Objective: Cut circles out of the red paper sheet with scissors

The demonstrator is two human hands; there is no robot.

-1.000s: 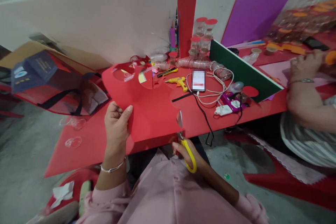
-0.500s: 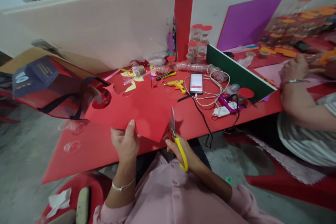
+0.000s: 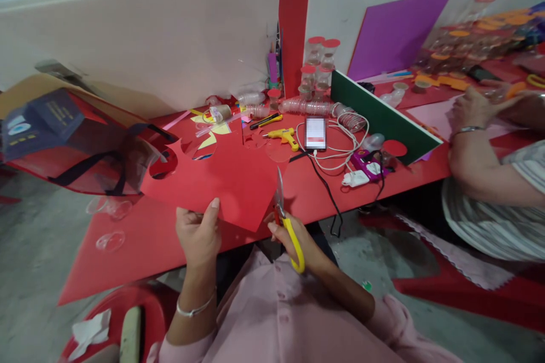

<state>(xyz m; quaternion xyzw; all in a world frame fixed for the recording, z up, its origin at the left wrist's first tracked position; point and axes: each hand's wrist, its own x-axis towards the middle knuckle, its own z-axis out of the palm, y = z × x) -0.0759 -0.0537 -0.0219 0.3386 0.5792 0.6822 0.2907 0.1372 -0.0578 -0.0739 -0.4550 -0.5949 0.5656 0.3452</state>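
Note:
My left hand point(image 3: 199, 232) pinches the near edge of a red paper sheet point(image 3: 230, 184), thumb on top and fingers underneath. Round cut-outs show along the sheet's far and left edges. In my right hand point(image 3: 298, 235) is a pair of scissors point(image 3: 293, 244) with yellow handles, its blades pointing up and away from me beside the sheet's right edge. Whether the blades touch the paper I cannot tell. Beyond the sheet lie a yellow glue gun point(image 3: 284, 136) and a yellow-and-black utility knife point(image 3: 266, 120).
A phone point(image 3: 315, 133) with a coiled white cable lies near a purple power strip point(image 3: 370, 164). Clear plastic cups point(image 3: 310, 108) lie in a row behind. A green board point(image 3: 383, 119) stands at the right, with a co-worker's hand point(image 3: 470, 108) past it. At left is a bag point(image 3: 63, 142).
The view has shifted slightly, so most things appear a little further left. Both hands keep their hold on the sheet and the scissors, with hardly any other movement.

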